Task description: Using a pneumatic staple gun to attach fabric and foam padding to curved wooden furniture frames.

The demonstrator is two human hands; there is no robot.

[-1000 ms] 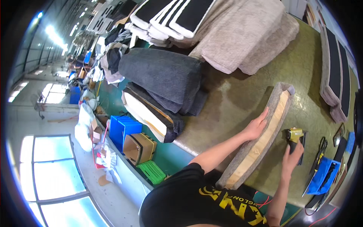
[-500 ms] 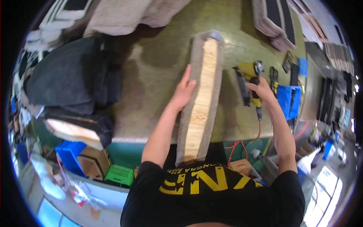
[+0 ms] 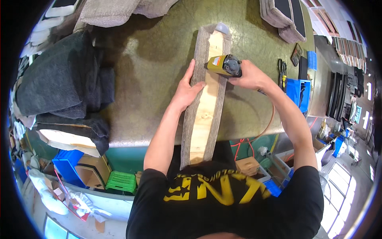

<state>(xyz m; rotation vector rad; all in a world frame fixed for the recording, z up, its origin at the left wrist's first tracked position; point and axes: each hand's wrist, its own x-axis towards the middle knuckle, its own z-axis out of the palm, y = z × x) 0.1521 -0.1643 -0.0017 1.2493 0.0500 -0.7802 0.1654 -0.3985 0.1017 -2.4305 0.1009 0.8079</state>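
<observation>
A long narrow wooden board (image 3: 202,119) lies lengthwise in front of me, wrapped along its edges in grey-brown fabric. Its bare wood strip faces up, and the near end reaches my shirt. A pale grey rounded piece (image 3: 222,28) sits at the far end. My left hand (image 3: 187,89) grips the board's left side, thumb on top of the fabric. With my right hand (image 3: 250,75) I hold a yellow and black staple gun (image 3: 223,65) over the upper part of the board. Its nose points at the left fabric edge; whether it touches, I cannot tell.
Dark folded fabric (image 3: 59,79) is heaped on the table's left. Beige upholstered pieces (image 3: 107,14) lie at the back. To the right are a blue bin (image 3: 298,93), black-and-yellow pliers (image 3: 282,73) and a phone (image 3: 296,54). An orange air hose (image 3: 267,126) trails off the front edge.
My right hand has brought the staple gun leftward from beside the board to above it. My left hand still grips the board's left side. The whole view has shifted slightly.
</observation>
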